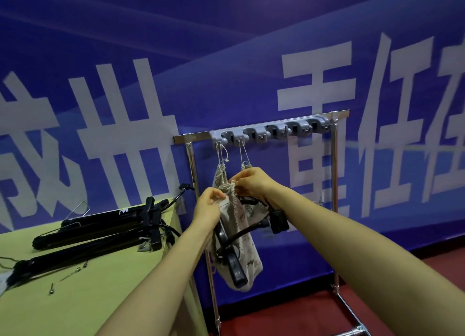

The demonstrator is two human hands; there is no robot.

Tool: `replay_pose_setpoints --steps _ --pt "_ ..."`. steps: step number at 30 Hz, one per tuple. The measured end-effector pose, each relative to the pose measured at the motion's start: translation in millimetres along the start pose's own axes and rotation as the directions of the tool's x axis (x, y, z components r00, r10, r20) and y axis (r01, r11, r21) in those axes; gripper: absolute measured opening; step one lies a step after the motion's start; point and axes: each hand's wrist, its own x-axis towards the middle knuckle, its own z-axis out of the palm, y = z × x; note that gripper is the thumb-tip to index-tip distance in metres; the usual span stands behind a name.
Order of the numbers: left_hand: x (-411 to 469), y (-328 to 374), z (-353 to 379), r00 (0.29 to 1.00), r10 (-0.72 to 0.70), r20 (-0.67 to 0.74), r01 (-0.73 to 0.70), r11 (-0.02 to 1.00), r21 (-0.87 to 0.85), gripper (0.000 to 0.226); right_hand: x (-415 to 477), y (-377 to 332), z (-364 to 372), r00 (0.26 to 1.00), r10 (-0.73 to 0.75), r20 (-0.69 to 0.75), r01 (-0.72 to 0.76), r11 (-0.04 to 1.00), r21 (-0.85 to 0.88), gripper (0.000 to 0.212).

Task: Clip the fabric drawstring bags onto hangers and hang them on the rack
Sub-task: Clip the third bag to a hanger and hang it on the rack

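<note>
While both bare arms reach forward from the bottom edge, the head view shows this:

Left hand: the left hand [210, 205] is closed, its fingers pinching the pale rim of the beige printed fabric drawstring bag [239, 237], at about 9 o'clock of the bag's gathered mouth.

Right hand: the right hand [254, 182] is closed too, fingertips nipping the gathered mouth from about 2 o'clock; the 2 hands sit just beside each other.

Bag in hand: it hangs down between the hands, in front of the chrome metal garment rack [334, 159], with a black plastic clip hanger [235, 262] lying across its front, tilted; whether a clip bites the fabric I cannot tell.

Hung bags: 2 cream drawstring loops [222, 154] run down from the grey plastic hook strip [269, 132] on the rack's top bar, at 12 o'clock from the hands; the bags beneath are mostly hidden by the hands.

Table: a yellow-green table [83, 298] stands at 9 o'clock of the rack, bearing a pile of black clip hangers [100, 232].

Backdrop: a blue banner with large white characters [327, 71] fills the wall behind.

Floor: dark red floor [289, 320] at 5 o'clock.
</note>
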Motion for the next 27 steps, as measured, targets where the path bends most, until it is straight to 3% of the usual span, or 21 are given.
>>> replay_pose_setpoints --steps 3,5,7,11,15,23,27 --pt "-1 4 10 0.995 -0.084 -0.051 0.075 0.984 -0.161 0.033 -5 1 -3 1.0 -0.019 0.013 0.019 0.999 0.037 0.004" --pt "2 8 11 0.984 -0.169 -0.052 0.146 0.941 -0.304 0.031 -6 2 -5 0.999 -0.035 0.012 0.034 0.998 0.06 0.012" --pt "6 7 8 0.977 -0.209 0.032 0.202 0.879 -0.431 0.027 -6 3 -5 0.999 -0.049 0.018 0.048 0.997 0.066 0.014" --pt "3 -1 2 0.982 -0.139 0.129 0.161 0.971 -0.178 0.031 -3 6 -5 0.996 -0.072 0.054 0.067 0.994 0.085 0.013" --pt "5 -8 -4 0.997 -0.082 -0.017 0.081 0.996 -0.024 0.019 -3 7 -8 0.994 -0.035 0.104 0.024 0.994 0.104 0.011" --pt "3 -8 -10 0.997 -0.047 -0.065 0.042 0.997 -0.07 0.023 -6 2 -16 0.969 0.007 0.247 -0.035 0.993 0.111 0.009" --pt "3 -6 -10 0.997 -0.061 -0.043 0.057 0.994 -0.091 0.023 -11 -1 -12 0.955 -0.032 0.296 -0.065 0.947 0.313 0.013"
